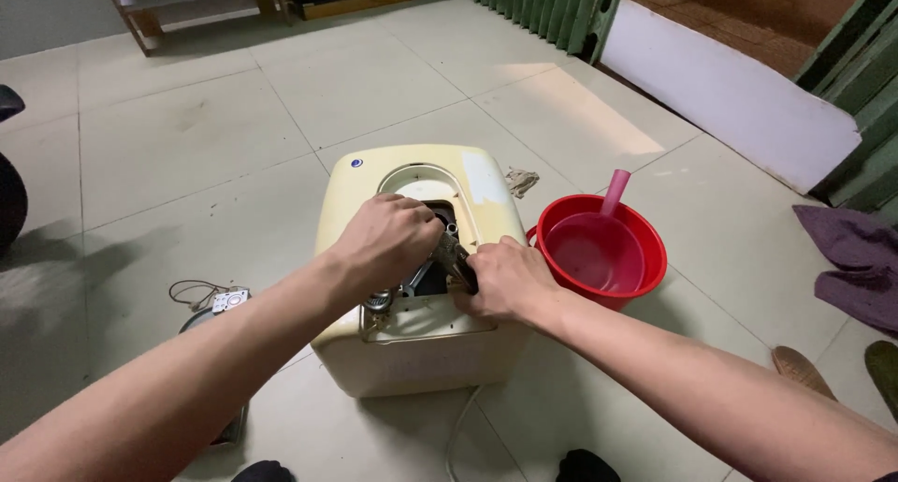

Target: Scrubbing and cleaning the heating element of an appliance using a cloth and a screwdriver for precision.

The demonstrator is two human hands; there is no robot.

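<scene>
A cream-yellow boxy appliance (374, 192) lies on the tiled floor with an open cavity on its top face. My left hand (388, 239) is closed over the cavity, gripping a metal part inside. My right hand (500, 278) rests at the cavity's right edge and holds a dark metal tool (451, 254) that reaches in beneath my left hand. Metal fittings (379, 302) show under my left wrist. What the tool grips is hidden by my hands.
A red basin (645, 234) with a pink scoop (615, 192) stands right of the appliance. A small white part with wires (224, 300) lies to the left. A purple cloth (856, 257) and sandals (800, 368) lie at right; a white board (730, 94) leans behind.
</scene>
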